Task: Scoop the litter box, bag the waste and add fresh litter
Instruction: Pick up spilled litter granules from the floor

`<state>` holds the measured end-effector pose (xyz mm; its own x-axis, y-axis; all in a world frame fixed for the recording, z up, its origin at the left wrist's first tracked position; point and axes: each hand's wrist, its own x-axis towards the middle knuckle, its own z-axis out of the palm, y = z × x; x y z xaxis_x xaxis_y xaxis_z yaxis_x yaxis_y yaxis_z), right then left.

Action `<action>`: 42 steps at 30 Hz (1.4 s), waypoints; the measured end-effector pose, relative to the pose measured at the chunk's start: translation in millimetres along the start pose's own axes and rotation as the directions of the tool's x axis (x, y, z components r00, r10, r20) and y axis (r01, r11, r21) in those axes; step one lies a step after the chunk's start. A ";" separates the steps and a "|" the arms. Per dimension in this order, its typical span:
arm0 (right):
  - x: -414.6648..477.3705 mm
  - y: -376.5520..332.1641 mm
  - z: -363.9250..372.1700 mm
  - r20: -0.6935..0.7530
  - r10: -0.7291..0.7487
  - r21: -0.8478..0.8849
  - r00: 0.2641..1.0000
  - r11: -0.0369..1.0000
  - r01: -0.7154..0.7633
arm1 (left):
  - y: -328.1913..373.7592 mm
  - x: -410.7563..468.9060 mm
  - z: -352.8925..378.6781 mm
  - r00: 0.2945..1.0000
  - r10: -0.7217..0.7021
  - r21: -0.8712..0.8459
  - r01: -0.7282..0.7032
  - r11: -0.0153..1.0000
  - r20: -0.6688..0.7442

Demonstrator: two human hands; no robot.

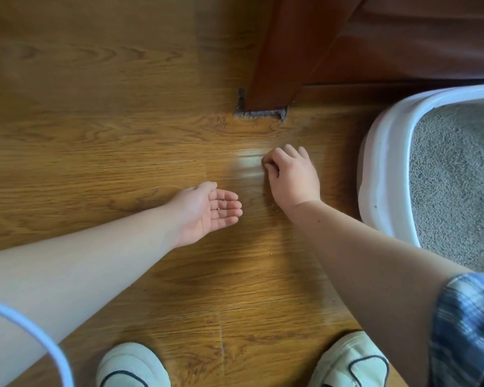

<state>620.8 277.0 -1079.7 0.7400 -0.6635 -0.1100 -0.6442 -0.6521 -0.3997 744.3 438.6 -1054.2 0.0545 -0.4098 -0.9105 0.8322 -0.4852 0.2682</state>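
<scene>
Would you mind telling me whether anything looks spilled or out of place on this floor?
Yes: litter grains lie scattered on the wooden floor outside the litter box, near the right hand, which pinches some. Grey grit also packs the gap at the foot of the door frame. The left hand cups a few grains.

The bare left forearm (95,247) reaches in from 8 o'clock, its left hand (211,213) palm-up, fingers relaxed and lightly cupped. At its 1 o'clock the right hand (292,178) lies knuckles-up, fingers curled, tips pointing down; any pinch is unclear.
</scene>
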 end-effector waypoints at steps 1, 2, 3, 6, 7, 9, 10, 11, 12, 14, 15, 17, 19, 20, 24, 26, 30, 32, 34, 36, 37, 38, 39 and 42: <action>0.3 0.6 -0.1 0.004 -0.008 -0.004 1.000 1.000 0.008 | -0.2 0.9 0.1 1.000 0.001 -0.001 -0.001 1.000 0.000; 0.8 1.0 -0.8 0.008 -0.018 -0.010 1.000 1.000 0.019 | -0.3 1.2 0.7 1.000 0.001 0.001 -0.001 1.000 0.000; 1.6 1.9 -0.9 0.012 -0.029 -0.015 1.000 0.999 0.029 | -0.6 1.2 1.4 1.000 0.000 0.004 0.000 1.000 0.001; 2.4 5.2 -1.6 -0.010 -0.021 0.007 1.000 1.000 0.021 | -1.7 1.0 3.2 1.000 -0.008 0.013 0.008 1.000 0.002; 2.2 6.3 -1.7 -0.022 -0.011 0.021 1.000 1.000 0.012 | -2.0 0.7 3.6 1.000 -0.011 0.012 0.011 1.000 0.003; 1.1 7.7 -0.9 -0.020 -0.010 0.034 1.000 0.999 0.011 | -2.5 0.0 3.5 1.000 -0.016 0.010 0.016 1.000 0.002; 0.6 7.2 -0.2 -0.011 -0.014 0.033 1.000 0.999 0.014 | -2.5 -0.2 3.3 1.000 -0.018 0.012 0.018 1.000 -0.001; 0.2 6.3 0.6 -0.003 -0.016 0.032 1.000 0.999 0.016 | -2.5 -0.5 3.0 1.000 -0.018 0.014 0.018 1.000 -0.005; -0.1 5.3 1.3 0.000 -0.017 0.033 1.000 0.999 0.017 | -2.3 -1.1 2.7 1.000 -0.018 0.017 0.019 1.000 -0.008; -0.3 3.3 2.2 -0.003 -0.025 0.033 1.000 0.999 0.025 | -2.1 -1.8 1.8 1.000 -0.017 0.020 0.017 1.000 -0.012; -0.6 2.6 2.3 -0.006 -0.029 0.030 1.000 0.999 0.029 | -2.0 -2.2 1.1 1.000 -0.015 0.020 0.015 1.000 -0.012; -1.3 1.6 2.5 -0.013 -0.027 0.022 1.000 0.999 0.028 | -2.1 -2.7 0.0 1.000 -0.012 0.020 0.013 1.000 -0.012; -1.0 0.0 2.4 -0.011 -0.018 0.018 1.000 1.000 0.018 | -2.3 -3.1 -0.6 1.000 -0.011 0.017 0.012 1.000 -0.014; -0.5 -0.7 2.0 -0.009 -0.007 0.023 1.000 1.000 0.007 | -2.4 -3.4 -0.7 1.000 -0.012 0.015 0.012 1.000 -0.018; 1.0 5.6 -1.5 -0.036 0.085 0.066 0.996 0.994 -0.083 | -2.9 -3.8 -1.9 1.000 -0.006 0.013 0.006 1.000 -0.018; 0.5 10.6 -3.5 -0.023 0.108 0.067 0.994 0.992 -0.106 | -3.0 -3.9 -2.1 1.000 -0.002 0.012 0.002 1.000 -0.009; 1.4 9.1 -7.4 -0.005 0.071 0.013 0.997 0.997 -0.071 | -2.3 -4.4 0.0 1.000 0.004 0.016 -0.003 1.000 -0.002; 1.7 5.5 -9.8 0.007 0.060 -0.011 0.998 0.998 -0.060 | -1.8 -4.6 1.0 1.000 0.005 0.015 -0.005 1.000 -0.003; 0.3 3.1 -10.5 0.024 0.048 -0.049 0.999 0.998 -0.047 | -1.2 -4.6 2.4 1.000 0.002 0.011 -0.002 1.000 -0.004; -0.5 0.8 -10.6 0.038 0.046 -0.093 0.998 0.995 -0.042 | -0.9 -4.4 4.8 1.000 -0.001 0.000 0.001 1.000 -0.007; -1.2 -1.8 -11.2 0.037 0.055 -0.090 0.998 0.995 -0.051 | -1.2 -3.7 6.6 1.000 -0.006 -0.004 0.006 1.000 -0.010; -3.5 -5.9 -11.8 0.027 0.061 -0.055 0.998 0.997 -0.059 | -2.1 -3.3 9.1 1.000 -0.011 -0.006 0.011 1.000 -0.014; -8.0 -11.7 -12.5 0.008 0.055 0.009 0.998 0.998 -0.055 | -3.4 -2.1 11.6 1.000 -0.016 -0.010 0.016 1.000 -0.016; -38.3 -36.1 -11.8 -0.021 -0.015 0.199 1.000 0.980 0.019 | -7.8 0.4 19.6 1.000 -0.031 -0.047 0.031 0.998 0.008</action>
<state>613.5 321.7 -1050.3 0.7455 -0.6611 -0.0853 -0.5789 -0.5786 -0.5745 726.9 427.0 -1050.4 0.0246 -0.4011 -0.9157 0.8584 -0.4610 0.2250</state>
